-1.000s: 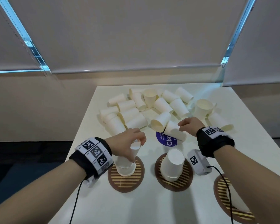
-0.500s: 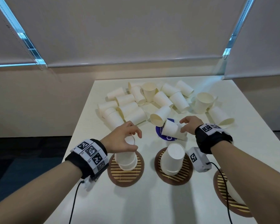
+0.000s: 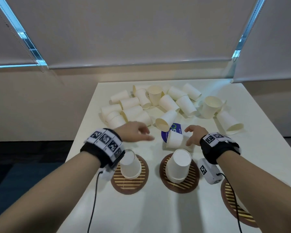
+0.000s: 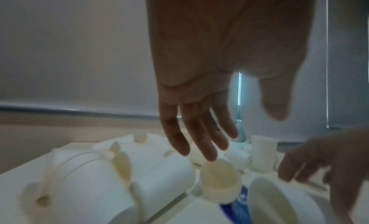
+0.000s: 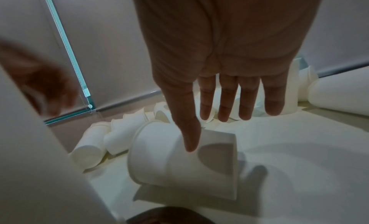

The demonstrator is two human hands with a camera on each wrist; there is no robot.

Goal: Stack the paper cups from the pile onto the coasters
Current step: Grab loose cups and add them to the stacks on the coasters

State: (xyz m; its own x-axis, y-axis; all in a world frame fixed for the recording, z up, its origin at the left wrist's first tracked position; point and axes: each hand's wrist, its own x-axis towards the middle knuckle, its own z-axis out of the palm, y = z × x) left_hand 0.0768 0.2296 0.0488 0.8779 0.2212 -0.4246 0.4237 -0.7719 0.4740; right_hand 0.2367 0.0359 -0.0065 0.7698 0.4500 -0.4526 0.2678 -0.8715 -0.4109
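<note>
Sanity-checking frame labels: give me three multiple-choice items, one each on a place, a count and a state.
1. The tipped cup by the right hand lies:
A. upright in the pile
B. on its side, partly over the blue sticker
C. inside another cup

2. How many coasters show in the head view?
A. one
B. five
C. three

3. The left hand is:
A. open, holding nothing
B. gripping a cup
C. flat on the table

Key:
1. B, since its side rests on the table with blue showing beside it.
2. C, as there is a left one, a middle one and a partly hidden right one.
3. A, because the left wrist view shows straight fingers above the pile.
</note>
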